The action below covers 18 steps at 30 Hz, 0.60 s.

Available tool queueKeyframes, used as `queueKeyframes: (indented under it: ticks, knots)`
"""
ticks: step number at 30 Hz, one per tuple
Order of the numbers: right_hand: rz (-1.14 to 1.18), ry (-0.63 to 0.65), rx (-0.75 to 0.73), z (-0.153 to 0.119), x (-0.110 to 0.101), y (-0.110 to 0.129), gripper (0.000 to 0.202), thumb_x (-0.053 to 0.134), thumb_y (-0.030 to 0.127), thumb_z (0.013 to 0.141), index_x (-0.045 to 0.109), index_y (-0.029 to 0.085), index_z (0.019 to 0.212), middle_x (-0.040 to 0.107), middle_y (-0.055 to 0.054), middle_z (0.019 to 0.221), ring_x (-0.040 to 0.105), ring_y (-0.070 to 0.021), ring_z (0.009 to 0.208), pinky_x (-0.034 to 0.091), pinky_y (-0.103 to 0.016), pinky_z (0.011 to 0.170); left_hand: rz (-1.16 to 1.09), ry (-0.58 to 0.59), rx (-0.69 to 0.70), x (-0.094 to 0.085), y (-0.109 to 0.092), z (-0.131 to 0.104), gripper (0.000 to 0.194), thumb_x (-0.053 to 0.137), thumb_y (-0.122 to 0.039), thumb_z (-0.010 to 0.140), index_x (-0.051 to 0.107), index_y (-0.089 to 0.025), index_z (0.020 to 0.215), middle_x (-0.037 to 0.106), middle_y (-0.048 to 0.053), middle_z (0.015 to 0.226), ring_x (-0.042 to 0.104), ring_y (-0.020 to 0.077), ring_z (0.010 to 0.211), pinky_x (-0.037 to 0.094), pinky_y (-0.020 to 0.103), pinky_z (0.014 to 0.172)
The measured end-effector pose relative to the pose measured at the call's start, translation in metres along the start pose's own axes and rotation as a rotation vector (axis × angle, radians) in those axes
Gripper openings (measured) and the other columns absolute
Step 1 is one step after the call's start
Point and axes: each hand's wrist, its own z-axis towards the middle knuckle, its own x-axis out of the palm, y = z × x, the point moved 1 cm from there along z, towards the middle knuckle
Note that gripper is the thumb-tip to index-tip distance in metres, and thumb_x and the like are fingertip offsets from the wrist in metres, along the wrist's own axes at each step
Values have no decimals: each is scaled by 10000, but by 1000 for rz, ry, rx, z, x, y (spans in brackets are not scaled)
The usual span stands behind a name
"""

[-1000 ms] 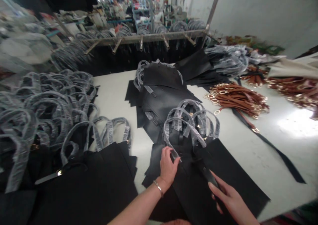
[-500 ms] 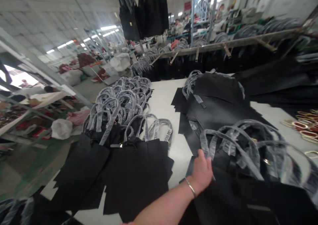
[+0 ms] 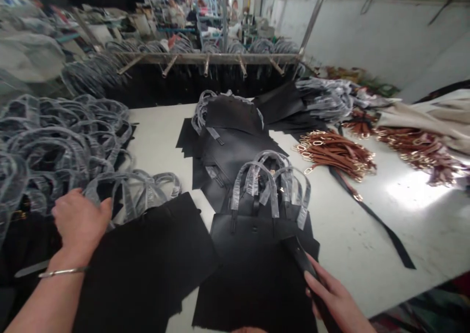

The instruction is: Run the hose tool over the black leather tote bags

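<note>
My left hand (image 3: pixel 81 220), with a bangle on the wrist, is closed at the upper left corner of a black bag (image 3: pixel 147 259), beside its plastic-wrapped handles (image 3: pixel 123 191). The bag lies tilted over the left-hand stack; the fingertips are partly hidden. At the lower right, my right hand (image 3: pixel 326 289) grips a black strap (image 3: pixel 299 257), thumb on top. The strap's far end lies over a stack of black bags (image 3: pixel 253 269) in front of me, whose wrapped handles (image 3: pixel 273 183) stand up in loops.
More wrapped handles (image 3: pixel 66 142) crowd the left. Further black bags (image 3: pixel 235 147) lie behind the middle stack. Brown straps with gold clasps (image 3: pixel 338 152) are heaped at right, near a loose black strap (image 3: pixel 382 230) on the white table (image 3: pixel 352 245). A metal rack (image 3: pixel 205 59) stands behind.
My left hand has gone from the right-hand stack to the left-hand one, with a bag now tilted there. My right hand has come into view with a black strap. The view has turned right.
</note>
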Motion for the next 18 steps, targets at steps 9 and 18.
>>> queueKeyframes:
  ticks: [9, 18]
  knots:
    - [9, 40, 94, 32, 15, 46, 606, 528, 398, 894, 348, 213, 1442, 557, 60, 522, 504, -102, 314, 405, -189, 325, -568, 650, 899, 70, -181, -248, 307, 496, -152, 880, 554, -216, 1174, 559, 82, 1278, 526, 224, 1171, 462, 404, 992]
    - [-29, 9, -65, 52, 24, 58, 641, 580, 454, 858, 395, 212, 1422, 550, 70, 557, 512, -96, 338, 421, -199, 345, -424, 652, 1095, 76, -187, -300, 370, 442, -149, 901, 516, -136, 1264, 525, 126, 1342, 497, 252, 1185, 376, 411, 1045]
